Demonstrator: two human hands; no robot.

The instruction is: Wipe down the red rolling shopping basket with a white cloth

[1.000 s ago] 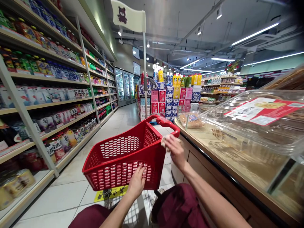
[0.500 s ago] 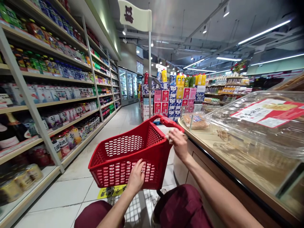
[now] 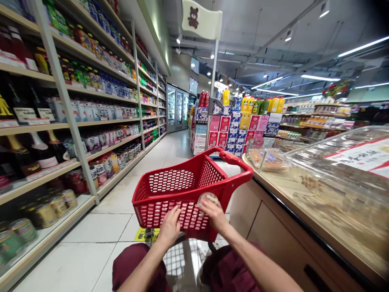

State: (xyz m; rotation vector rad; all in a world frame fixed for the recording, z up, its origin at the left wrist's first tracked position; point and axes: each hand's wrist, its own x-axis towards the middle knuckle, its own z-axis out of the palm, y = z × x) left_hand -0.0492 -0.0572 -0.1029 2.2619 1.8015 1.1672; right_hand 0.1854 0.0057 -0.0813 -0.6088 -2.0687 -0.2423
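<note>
A red plastic shopping cart [image 3: 223, 192] with perforated sides stands right in front of me, its handle towards the right. With my right hand [image 3: 213, 213] I press a crumpled pale cloth [image 3: 203, 198] against the near side wall, close to the handle end. The fingers partly cover the cloth. My left hand [image 3: 169, 228] rests on the lower part of the same wall, left of the cloth, with its fingers stretched out and no object in it.
Shelves of bottles and cans [image 3: 114, 138] line the left side. On the right runs a wooden counter [image 3: 270, 227] with clear food packs [image 3: 334, 182]. Stacked drink boxes [image 3: 219, 132] stand behind the cart. A bear flag [image 3: 202, 19] rises on a pole.
My right hand has moved with the cloth from the cart's handle down and left onto the side wall. My left hand stays at the wall. The view has turned left.
</note>
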